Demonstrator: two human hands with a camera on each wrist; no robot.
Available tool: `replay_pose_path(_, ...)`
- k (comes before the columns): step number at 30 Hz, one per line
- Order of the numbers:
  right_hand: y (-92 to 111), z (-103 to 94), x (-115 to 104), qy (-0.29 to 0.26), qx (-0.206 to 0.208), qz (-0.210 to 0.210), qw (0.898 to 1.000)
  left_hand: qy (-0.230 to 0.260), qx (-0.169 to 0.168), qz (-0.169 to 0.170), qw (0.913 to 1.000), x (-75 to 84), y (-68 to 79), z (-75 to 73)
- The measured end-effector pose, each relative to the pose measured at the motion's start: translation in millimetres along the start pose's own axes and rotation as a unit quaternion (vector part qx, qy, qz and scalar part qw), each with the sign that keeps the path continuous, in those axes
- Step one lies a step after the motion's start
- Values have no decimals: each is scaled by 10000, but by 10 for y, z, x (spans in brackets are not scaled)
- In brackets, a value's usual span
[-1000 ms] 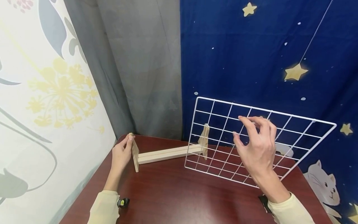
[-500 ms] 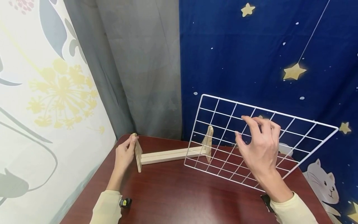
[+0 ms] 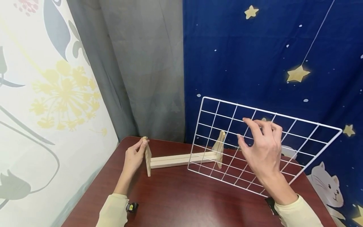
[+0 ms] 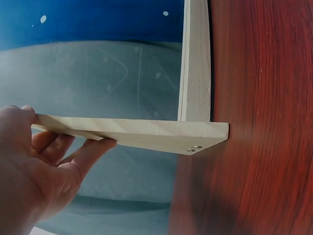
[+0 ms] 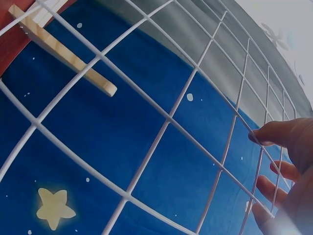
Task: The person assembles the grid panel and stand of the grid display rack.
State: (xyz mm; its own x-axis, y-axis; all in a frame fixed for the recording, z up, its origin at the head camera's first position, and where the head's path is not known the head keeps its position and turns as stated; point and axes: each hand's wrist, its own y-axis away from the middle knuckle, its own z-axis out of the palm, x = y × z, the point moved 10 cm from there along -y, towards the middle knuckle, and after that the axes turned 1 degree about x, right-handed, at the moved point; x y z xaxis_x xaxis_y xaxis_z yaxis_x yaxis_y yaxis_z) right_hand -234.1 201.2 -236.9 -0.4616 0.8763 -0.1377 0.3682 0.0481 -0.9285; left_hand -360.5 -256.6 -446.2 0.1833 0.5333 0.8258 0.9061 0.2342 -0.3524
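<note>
In the head view a pale wooden rack (image 3: 173, 161), two upright end panels joined by a low crossbar, stands on the table. My left hand (image 3: 134, 158) pinches the top of its left end panel (image 4: 137, 127), thumb on one face and fingers on the other. Two metal screw heads (image 4: 195, 147) show near that panel's foot. To the right, my right hand (image 3: 262, 151) holds a white wire grid (image 3: 256, 109) tilted up, thumb and fingers curled at its wires. The rack's right end panel (image 3: 220, 148) shows through the mesh, behind the grid.
The dark red table (image 3: 181, 198) extends under both forearms. Behind it hang a grey curtain (image 3: 150, 78) and a blue star-printed curtain (image 3: 241, 63). A white flower-printed cloth (image 3: 71, 142) borders the table's left side.
My left hand has moved the wooden rack to the right, so its right end sits further behind the grid. The right hand and the grid have hardly moved.
</note>
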Motion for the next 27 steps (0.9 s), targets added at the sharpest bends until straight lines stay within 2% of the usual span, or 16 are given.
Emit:
replay_pose_path(14,14,9,26,-19,12,-36,10000,164,-337,266,9989,150,26,317)
replay_pose_path(23,16,39,40,-70,-5,-42,10000,587,-903,416,9933,273,22,571)
replay_pose_path(27,11,40,47,-83,22,-60,9999,719,-1037,464,9909,336,9,658)
